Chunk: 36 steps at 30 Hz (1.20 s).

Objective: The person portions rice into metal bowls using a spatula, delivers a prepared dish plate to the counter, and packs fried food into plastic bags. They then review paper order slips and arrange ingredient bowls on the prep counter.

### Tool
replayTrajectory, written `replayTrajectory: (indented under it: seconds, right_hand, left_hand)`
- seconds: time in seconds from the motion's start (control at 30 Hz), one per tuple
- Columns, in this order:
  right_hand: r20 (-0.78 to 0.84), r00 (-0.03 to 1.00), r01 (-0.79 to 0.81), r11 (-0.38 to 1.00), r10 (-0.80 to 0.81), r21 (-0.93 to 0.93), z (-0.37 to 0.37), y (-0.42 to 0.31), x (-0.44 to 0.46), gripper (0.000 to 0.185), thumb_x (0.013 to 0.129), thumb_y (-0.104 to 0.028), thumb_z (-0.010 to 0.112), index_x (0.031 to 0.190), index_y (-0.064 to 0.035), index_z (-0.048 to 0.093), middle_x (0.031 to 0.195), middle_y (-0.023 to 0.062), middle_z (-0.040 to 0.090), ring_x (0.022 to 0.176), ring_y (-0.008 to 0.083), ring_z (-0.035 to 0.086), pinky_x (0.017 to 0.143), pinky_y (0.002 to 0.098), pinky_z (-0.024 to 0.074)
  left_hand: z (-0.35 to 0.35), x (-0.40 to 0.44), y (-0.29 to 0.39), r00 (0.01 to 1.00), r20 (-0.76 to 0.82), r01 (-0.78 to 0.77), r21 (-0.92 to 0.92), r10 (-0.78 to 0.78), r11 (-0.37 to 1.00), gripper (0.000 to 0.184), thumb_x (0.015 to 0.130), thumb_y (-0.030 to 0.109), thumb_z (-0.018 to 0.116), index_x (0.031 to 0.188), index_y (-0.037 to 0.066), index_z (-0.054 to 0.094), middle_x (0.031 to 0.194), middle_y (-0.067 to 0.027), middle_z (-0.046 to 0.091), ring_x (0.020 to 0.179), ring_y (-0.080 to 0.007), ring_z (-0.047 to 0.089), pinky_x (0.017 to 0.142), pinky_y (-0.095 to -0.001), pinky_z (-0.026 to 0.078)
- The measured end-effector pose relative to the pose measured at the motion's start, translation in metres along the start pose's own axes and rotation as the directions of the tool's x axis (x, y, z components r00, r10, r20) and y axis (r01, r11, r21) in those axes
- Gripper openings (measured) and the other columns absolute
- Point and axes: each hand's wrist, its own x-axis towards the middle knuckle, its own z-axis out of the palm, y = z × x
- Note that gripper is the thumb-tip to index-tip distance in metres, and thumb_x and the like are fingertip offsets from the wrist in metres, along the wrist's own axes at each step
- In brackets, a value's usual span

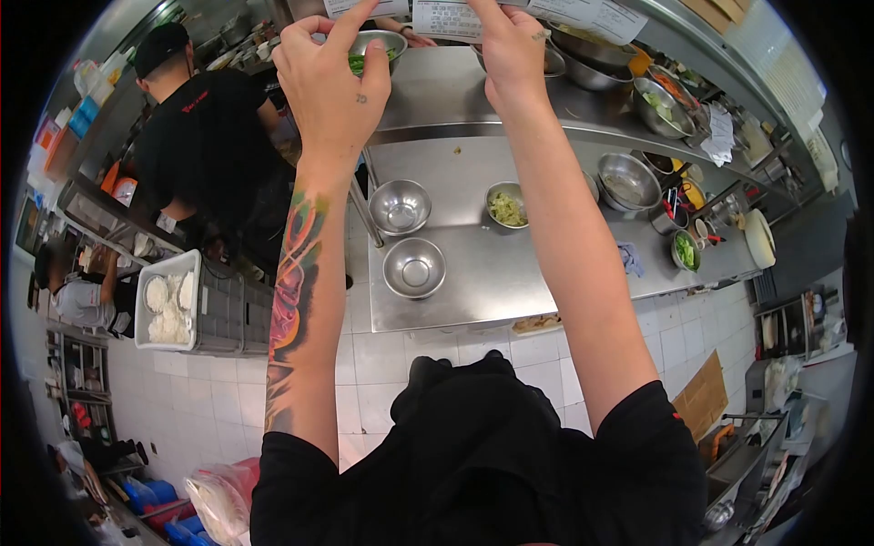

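Both my arms reach up to a row of printed paper tickets at the top edge. My left hand (335,91) is raised with thumb and fingers apart, its index finger over a ticket (378,7). Behind its thumb is a metal bowl (393,45) with something green inside. My right hand (514,59) is beside another printed ticket (446,22), its fingertips cut off by the frame, so I cannot tell whether it grips the paper. More tickets (601,20) hang to its right.
Below the shelf (428,91), two bare metal bowls (401,207) and a bowl of shredded greens (507,205) stand on the steel table (473,282). More bowls stand at right. A co-worker in black (205,136) stands left, near a white rice bin (196,314).
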Motion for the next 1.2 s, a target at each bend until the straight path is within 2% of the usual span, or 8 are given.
replayTrajectory:
  seconds: [0.47,0.57,0.67,0.73,0.87,0.97,1.03,1.2]
  right_hand:
    - [0.079,0.995,-0.069,0.998,0.068,0.003,-0.006,-0.004,0.001,0.037,0.093,-0.026,0.068,0.108,0.0069,0.068,0.1,0.0088,0.071,0.09,0.0144,0.065,0.08,0.0274,0.0488]
    - [0.109,0.983,-0.142,0.989,0.147,-0.051,-0.006,-0.017,-0.003,0.041,0.092,-0.031,0.07,0.112,0.0046,0.067,0.101,0.009,0.071,0.09,0.0151,0.066,0.081,0.0273,0.0493]
    - [0.152,0.968,-0.187,0.976,0.202,-0.108,-0.012,-0.031,-0.024,0.057,0.091,-0.034,0.072,0.127,0.0061,0.053,0.114,0.0127,0.064,0.103,0.0173,0.061,0.087,0.0308,0.0498]
    - [0.159,0.975,-0.14,0.986,0.153,-0.087,-0.032,-0.019,-0.042,0.065,0.094,-0.032,0.069,0.139,0.006,0.043,0.125,0.0133,0.059,0.112,0.0185,0.058,0.091,0.0327,0.0506]
    - [0.245,0.92,-0.247,0.938,0.306,-0.244,-0.107,0.015,-0.172,0.047,0.099,-0.024,0.062,0.138,-0.0022,0.048,0.124,0.0082,0.06,0.107,0.0176,0.062,0.091,0.0333,0.0518]
    - [0.222,0.516,-0.728,0.56,0.827,-0.396,-0.187,0.086,-0.298,0.047,0.096,-0.031,0.066,0.134,-0.0041,0.056,0.108,0.0058,0.067,0.09,0.0152,0.066,0.082,0.0309,0.0538]
    - [0.144,0.545,-0.591,0.5,0.826,-0.633,-0.223,0.112,-0.367,0.04,0.095,-0.028,0.065,0.126,-0.0021,0.062,0.108,0.01,0.069,0.087,0.0151,0.067,0.079,0.0295,0.0544]
    - [0.07,0.465,-0.677,0.406,0.882,-0.614,-0.245,0.115,-0.393,0.035,0.096,-0.025,0.064,0.121,-0.0016,0.064,0.094,0.0075,0.071,0.08,0.0122,0.067,0.073,0.0279,0.0539]
  left_hand:
    - [-0.011,0.005,0.014,1.0,-0.021,-0.006,-0.004,0.006,1.0,0.04,0.085,0.017,0.071,0.125,0.025,0.069,0.106,-0.0116,0.054,0.097,-0.0266,0.051,0.088,-0.037,0.044]
    - [-0.016,0.006,0.017,0.993,0.082,0.092,-0.065,-0.087,0.994,0.045,0.077,0.001,0.067,0.122,0.006,0.065,0.106,-0.0172,0.051,0.101,-0.0352,0.049,0.089,-0.0426,0.04]
    - [-0.001,-0.024,0.001,0.99,-0.139,-0.024,-0.298,-0.019,0.954,0.021,0.086,-0.002,0.062,0.103,0.006,0.072,0.083,-0.0058,0.061,0.067,-0.0138,0.055,0.06,-0.0255,0.046]
    - [-0.01,-0.078,0.017,0.976,0.149,0.21,-0.473,-0.157,0.856,0.019,0.084,-0.002,0.062,0.1,0.005,0.071,0.081,-0.0074,0.06,0.067,-0.0166,0.056,0.059,-0.0266,0.045]
    - [0.052,-0.248,0.004,0.704,0.707,0.331,-0.241,-0.068,0.912,0.015,0.088,0.008,0.062,0.099,0.002,0.071,0.09,-0.0146,0.068,0.08,-0.0304,0.068,0.073,-0.0414,0.054]
    - [0.109,-0.343,-0.032,0.465,0.868,0.243,0.063,-0.173,0.968,0.021,0.088,0.018,0.062,0.099,0.002,0.071,0.094,-0.0167,0.07,0.088,-0.0376,0.068,0.082,-0.0493,0.053]
    - [0.132,-0.365,-0.055,0.097,0.939,0.183,0.309,-0.33,0.933,0.024,0.084,0.023,0.066,0.09,0.0,0.071,0.093,-0.0172,0.07,0.085,-0.0347,0.069,0.079,-0.0464,0.055]
    - [0.123,-0.337,-0.066,0.241,0.948,0.223,0.154,-0.208,0.963,0.023,0.083,0.028,0.07,0.086,0.005,0.072,0.09,-0.0158,0.071,0.084,-0.0342,0.07,0.076,-0.0454,0.055]
